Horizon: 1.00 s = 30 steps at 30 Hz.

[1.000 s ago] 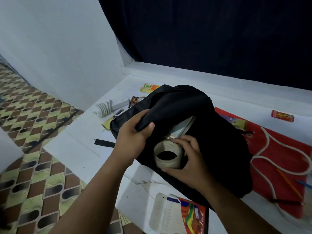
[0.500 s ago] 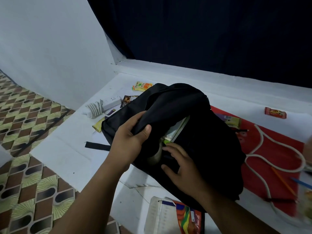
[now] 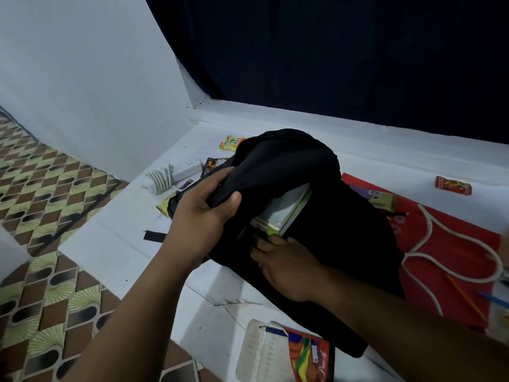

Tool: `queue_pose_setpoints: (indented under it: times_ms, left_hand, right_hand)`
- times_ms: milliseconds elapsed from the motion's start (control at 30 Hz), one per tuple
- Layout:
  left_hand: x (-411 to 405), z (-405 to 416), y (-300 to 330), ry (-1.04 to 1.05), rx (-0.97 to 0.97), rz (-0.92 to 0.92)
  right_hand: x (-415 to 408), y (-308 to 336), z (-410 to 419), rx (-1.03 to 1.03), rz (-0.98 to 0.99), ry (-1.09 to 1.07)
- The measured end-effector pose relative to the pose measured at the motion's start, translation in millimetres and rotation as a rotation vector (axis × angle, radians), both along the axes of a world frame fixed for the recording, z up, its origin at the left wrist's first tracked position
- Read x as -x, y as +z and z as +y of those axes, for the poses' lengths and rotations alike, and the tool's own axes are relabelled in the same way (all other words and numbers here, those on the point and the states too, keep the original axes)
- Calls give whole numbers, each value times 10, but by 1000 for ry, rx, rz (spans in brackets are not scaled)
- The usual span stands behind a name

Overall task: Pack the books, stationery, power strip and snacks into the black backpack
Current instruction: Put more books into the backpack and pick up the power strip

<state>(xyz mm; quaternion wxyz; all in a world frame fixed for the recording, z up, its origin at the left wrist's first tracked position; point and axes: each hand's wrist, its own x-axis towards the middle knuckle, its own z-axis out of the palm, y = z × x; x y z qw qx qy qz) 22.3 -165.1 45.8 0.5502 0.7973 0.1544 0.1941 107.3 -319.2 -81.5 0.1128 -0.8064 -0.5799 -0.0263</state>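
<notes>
The black backpack (image 3: pixel 341 232) lies on the white platform with its mouth facing me. My left hand (image 3: pixel 203 213) grips the upper flap and holds it up. Books (image 3: pixel 286 208) stand inside the opening, with a small green thing at their lower edge. My right hand (image 3: pixel 289 268) reaches into the mouth below the books, its fingertips hidden in the dark. The tape roll is out of sight. A white power strip (image 3: pixel 187 168) with its coiled cord lies left of the bag. A colourful notebook (image 3: pixel 308 357) lies near my right forearm.
Snack packets lie around: a yellow-orange one (image 3: pixel 231 141) behind the bag, a dark one (image 3: pixel 212 163), a red one (image 3: pixel 453 185) far right. A red cloth (image 3: pixel 454 257) with white rope, an orange pencil (image 3: pixel 465 299) and a blue pen (image 3: pixel 493 297) lies to the right. Patterned floor lies left, below the platform edge.
My right hand has pushed the tape roll into the bag; the roll is no longer visible and the hand sits deeper in the opening. My left hand keeps holding the flap.
</notes>
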Motion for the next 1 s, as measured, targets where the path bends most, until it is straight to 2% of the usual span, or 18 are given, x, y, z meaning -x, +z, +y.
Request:
queue_pose_setpoints:
  times_ms: [33, 133, 167, 433, 633, 767, 900, 1000]
  left_hand:
    - [0, -5, 3, 0, 4, 0]
    - [5, -4, -12, 1, 23, 0]
    - [5, -3, -14, 1, 29, 3]
    - [60, -30, -24, 26, 45, 24]
    - [66, -297, -259, 27, 21, 17]
    - [-14, -670, -587, -27, -213, 59]
    - [-50, -1026, -1026, -30, -424, 139]
    - [-62, -1246, -1308, 4, -482, 128]
  right_hand:
    - [-29, 58, 50, 81, 3, 18]
    - [-100, 282, 202, 465, 176, 4]
    - [-112, 331, 240, 486, 219, -16]
    - [-58, 298, 170, 326, 335, -92]
    - [113, 292, -509, -3, 803, -247]
    - [249, 264, -1046, -154, 743, -334]
    - [320, 264, -1621, -54, 593, -305]
    - [305, 178, -1908, -56, 463, -322]
